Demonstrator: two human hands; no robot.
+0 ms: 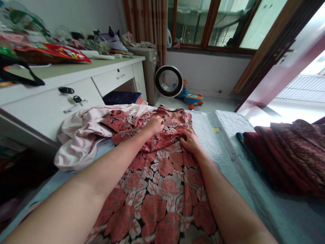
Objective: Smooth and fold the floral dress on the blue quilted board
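Note:
A red and grey floral dress (167,169) lies lengthwise on a bed covered in pale blue, its collar at the far end. My left hand (154,125) is closed on the cloth of its upper part, fingertips mostly hidden. Along the dress's right edge, my right hand (191,141) pinches a fold between thumb and fingers. One sleeve spreads to the left over a crumpled pale pink cloth (76,135).
Folded dark red clothes (291,152) are stacked at the right of the bed (218,145). A cluttered white desk (83,76) runs along the left. Beyond the bed are a washing machine with its round door (169,81) open and a blue ride-on toy (190,96).

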